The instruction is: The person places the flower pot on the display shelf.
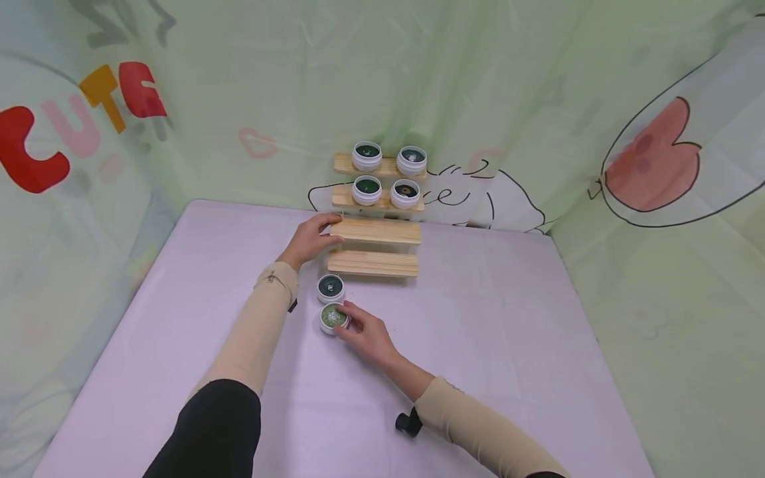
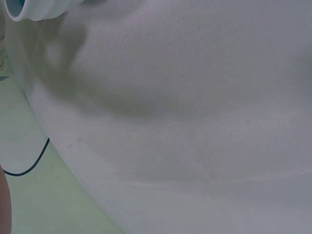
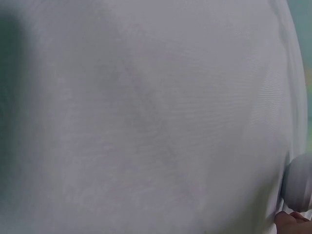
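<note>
Just past R hand [image 1: 369,337], pinched part-open on green jar [image 1: 331,318], dark jar [image 1: 331,287] v. close: keep level, don't knock; L hand [image 1: 307,240] grips rack [image 1: 376,230] end, plank-wide.

We see a pale lilac tabletop [image 1: 490,345] & lt green backdrop [image 1: 466,79] w/ red "C" [image 1: 44,172], pink "U" [image 1: 84,143], mustard "T" [image 1: 103,91], red "E" [image 1: 133,86], plus a pinkish-red heart [image 1: 651,162], blk outline. Wood shelves [image 1: 375,230] are lt tan w/ grain streaks. All jars we spot are wht: top L jar [image 1: 367,156] dk green inside, top R jar [image 1: 412,160] dk blue-green, 2nd-row L jar [image 1: 367,190] dk green, 2nd-row R jar [image 1: 406,194] near-blk w/ gold-brown ring, front jar [image 1: 331,318] speckled mid-green, jar behind it [image 1: 331,289] dk teal. Sleeves [image 1: 239,345]: beige, w/ blk higher up.
</note>
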`<state>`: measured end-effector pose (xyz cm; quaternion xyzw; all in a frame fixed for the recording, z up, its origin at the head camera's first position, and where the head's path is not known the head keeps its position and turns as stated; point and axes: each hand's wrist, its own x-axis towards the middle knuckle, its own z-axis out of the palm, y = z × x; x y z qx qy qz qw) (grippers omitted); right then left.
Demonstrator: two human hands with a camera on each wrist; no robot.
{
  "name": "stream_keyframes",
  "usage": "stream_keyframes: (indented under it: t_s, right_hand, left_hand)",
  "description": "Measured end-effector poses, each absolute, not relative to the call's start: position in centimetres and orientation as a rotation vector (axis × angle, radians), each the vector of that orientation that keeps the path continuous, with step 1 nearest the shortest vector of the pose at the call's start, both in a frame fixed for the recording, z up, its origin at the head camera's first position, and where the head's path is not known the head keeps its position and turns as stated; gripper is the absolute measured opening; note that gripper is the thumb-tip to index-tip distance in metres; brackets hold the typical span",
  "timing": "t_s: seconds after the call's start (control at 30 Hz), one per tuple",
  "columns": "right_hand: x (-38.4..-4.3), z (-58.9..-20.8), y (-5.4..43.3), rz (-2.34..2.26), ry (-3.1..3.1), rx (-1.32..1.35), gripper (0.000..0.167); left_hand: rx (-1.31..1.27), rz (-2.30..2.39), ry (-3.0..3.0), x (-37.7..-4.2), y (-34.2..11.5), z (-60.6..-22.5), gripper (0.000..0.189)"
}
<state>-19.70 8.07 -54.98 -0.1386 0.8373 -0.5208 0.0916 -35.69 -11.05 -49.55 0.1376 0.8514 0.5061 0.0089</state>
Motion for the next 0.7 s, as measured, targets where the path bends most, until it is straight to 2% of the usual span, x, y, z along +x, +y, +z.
stream_keyframes:
  t_s: [0.7]
  right_hand:
    - [-19.38,-55.10,7.37,-1.546,2.553,-0.466,0.045]
  left_hand:
    - [0.429,1.594,2.650,-35.61,-11.08,-49.33,0.049]
